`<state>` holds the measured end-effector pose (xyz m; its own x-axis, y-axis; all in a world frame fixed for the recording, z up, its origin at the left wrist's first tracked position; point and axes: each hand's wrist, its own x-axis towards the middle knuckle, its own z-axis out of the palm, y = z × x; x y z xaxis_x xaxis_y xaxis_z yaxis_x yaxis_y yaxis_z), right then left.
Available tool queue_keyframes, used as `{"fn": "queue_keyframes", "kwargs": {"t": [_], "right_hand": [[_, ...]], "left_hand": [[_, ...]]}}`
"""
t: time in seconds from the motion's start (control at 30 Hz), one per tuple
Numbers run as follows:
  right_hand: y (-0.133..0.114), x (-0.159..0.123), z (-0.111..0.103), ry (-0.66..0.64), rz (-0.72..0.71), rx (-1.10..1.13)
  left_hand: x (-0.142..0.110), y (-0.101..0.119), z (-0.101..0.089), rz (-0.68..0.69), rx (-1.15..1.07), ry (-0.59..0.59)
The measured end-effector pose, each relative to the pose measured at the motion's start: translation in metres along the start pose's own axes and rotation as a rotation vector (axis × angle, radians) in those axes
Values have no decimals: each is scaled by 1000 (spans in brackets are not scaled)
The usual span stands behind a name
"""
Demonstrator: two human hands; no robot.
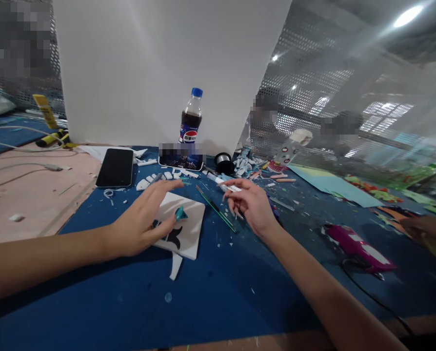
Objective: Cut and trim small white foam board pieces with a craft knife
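My left hand [145,214] hovers over a white square pad [194,214] with a black curved shape on it. Its fingers are stretched out and apart from the thumb. At the thumb tip is a small teal piece [180,213]; whether it touches the thumb I cannot tell. Further right, the fingers of my right hand [252,207] are bent round a white marker pen [215,179], which slants away to the left. A thin green paintbrush [218,212] lies between the two hands. From under the pad's near edge pokes a white curved scrap [175,266].
Behind stand a cola bottle [191,119], a propped phone [181,161] and a black spool [224,163]. Another phone [114,167] lies left. White scraps [249,163] litter the back. Rightward are light-blue sheets [331,185], a magenta glue gun [360,247] with cord, and another person's hand [425,229].
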<state>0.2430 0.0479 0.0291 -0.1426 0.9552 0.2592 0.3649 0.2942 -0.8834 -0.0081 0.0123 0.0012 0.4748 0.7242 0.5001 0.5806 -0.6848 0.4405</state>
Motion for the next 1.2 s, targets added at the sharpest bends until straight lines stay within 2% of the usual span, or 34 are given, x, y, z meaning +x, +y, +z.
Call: {"fn": "queue_keyframes", "kwargs": {"t": [0.07,0.1,0.13,0.23,0.37,0.43,0.57,0.67,0.87,1.0,1.1,1.2], "right_hand": [[-13,-9,7,-165,105,391],[-18,-15,11,-234,134,505],[-22,-20,16,-248,143,592],[-26,-33,32,-295,180,725],[-17,-41,49,-448,199,873],[-14,-44,55,-498,211,913],[-12,-47,64,-535,173,914],[-11,-50,65,-497,100,837],[-12,-58,52,-499,-218,486],[-17,-64,54,-463,-391,320],[-18,-68,61,-449,-412,305],[-12,-67,57,-397,-278,419]], "left_hand": [[-2,1,0,52,90,61],[-2,2,0,90,132,70],[-3,2,1,132,167,72],[-3,2,3,205,215,56],[-3,2,6,218,168,25],[-2,4,7,271,184,30],[1,8,8,413,279,30],[0,11,8,420,329,60],[-5,16,4,530,367,81],[-9,18,2,599,349,124],[-13,16,2,627,326,125],[-16,6,-1,565,259,143]]}}
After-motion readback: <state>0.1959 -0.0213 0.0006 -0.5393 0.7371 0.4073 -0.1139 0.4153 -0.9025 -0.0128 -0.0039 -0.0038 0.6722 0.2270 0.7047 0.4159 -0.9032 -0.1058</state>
